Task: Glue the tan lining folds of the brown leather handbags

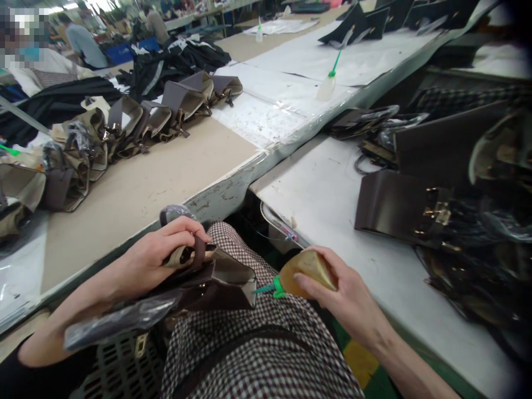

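Note:
Over my lap, my left hand (174,244) grips a dark brown handbag (199,288) by its upper part near a strap loop. The bag lies on its side with its open end and pale lining turned to the right. A plastic-wrapped handle (120,321) trails from it over my forearm. In my right hand (344,293) is a squeeze bottle of amber glue (305,271), tilted with its green nozzle pointing left. The nozzle tip is at the edge of the bag's opening; whether it touches cannot be made out.
A row of brown bags (153,119) stands on the left table (178,160). More brown bags (390,205) are piled on the right table (316,194). Another glue bottle (327,83) stands further back. A grey plastic crate (120,366) is below my left arm. Other people are in the background.

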Motion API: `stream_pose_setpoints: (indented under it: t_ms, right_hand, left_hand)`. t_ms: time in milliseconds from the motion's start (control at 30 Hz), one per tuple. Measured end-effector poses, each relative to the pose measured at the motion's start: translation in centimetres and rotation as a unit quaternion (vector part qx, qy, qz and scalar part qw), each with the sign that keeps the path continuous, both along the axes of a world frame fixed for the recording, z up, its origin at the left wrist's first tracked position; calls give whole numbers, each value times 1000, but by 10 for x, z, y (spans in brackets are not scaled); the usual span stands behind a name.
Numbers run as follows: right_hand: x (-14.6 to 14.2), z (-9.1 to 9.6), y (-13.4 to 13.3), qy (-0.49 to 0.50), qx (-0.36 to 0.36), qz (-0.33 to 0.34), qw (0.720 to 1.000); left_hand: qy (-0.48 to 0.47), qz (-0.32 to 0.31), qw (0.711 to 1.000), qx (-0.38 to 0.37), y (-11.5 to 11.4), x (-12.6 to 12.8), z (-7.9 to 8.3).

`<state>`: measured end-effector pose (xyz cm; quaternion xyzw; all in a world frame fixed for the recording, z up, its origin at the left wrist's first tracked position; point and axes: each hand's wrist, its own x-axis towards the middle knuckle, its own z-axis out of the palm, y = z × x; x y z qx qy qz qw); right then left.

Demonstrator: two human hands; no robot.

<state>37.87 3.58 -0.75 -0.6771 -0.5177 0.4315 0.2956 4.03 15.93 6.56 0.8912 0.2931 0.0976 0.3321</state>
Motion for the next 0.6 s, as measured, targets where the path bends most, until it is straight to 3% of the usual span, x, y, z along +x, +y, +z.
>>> stream_pose_setpoints:
  t_ms: [67,200,300,467,600]
  right_hand:
    - [1,-9,1,17,9,-39,999]
    - [1,-31,3,-20,36,-72,997]
    - [-3,-41,6,-61,65,-36,995]
    - [-12,-48,15,-100,119,23,988]
    - [-15,-50,19,-103,110,63,987]
  left_hand:
    - [22,21,999,13,-14,1,0]
    - [25,62,997,27,-39,3,-19]
    - [26,77,995,51,-51,5,-29]
    - [20,63,995,76,-69,6,-32]
    - [22,71,994,86,-85,4,-37]
